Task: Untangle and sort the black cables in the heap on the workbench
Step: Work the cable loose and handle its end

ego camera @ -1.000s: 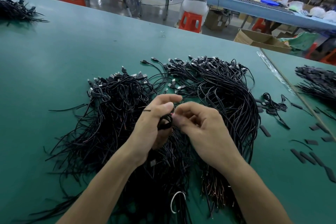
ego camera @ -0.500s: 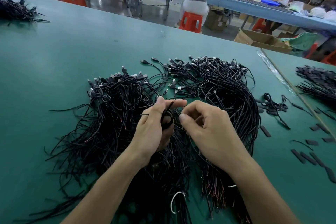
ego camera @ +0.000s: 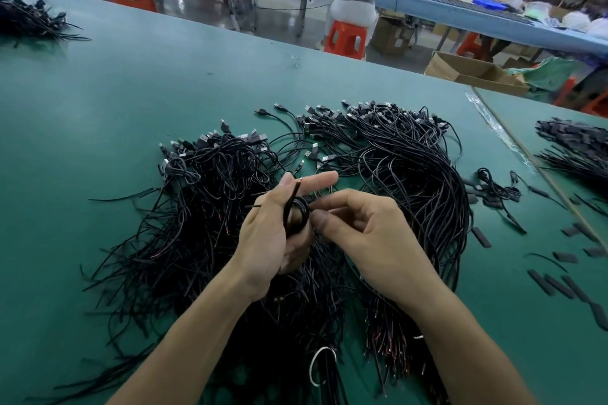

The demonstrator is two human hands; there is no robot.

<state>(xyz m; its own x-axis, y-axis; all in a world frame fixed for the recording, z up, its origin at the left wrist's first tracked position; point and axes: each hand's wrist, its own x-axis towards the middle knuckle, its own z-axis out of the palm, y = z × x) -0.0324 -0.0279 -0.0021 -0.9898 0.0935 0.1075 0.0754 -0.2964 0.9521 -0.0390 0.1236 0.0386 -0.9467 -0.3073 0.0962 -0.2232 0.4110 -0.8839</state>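
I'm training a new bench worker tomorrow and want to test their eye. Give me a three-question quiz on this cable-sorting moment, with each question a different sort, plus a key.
1. True or false: the left hand holds a small coiled cable.
2. The short flat black strips lie on the workbench: A) left of the heap; B) right of the heap; C) stacked in a tray.
3. Fill in: seen from the person, the heap's plugs sit on its ___ side (near/far).
Key: 1 true; 2 B; 3 far.
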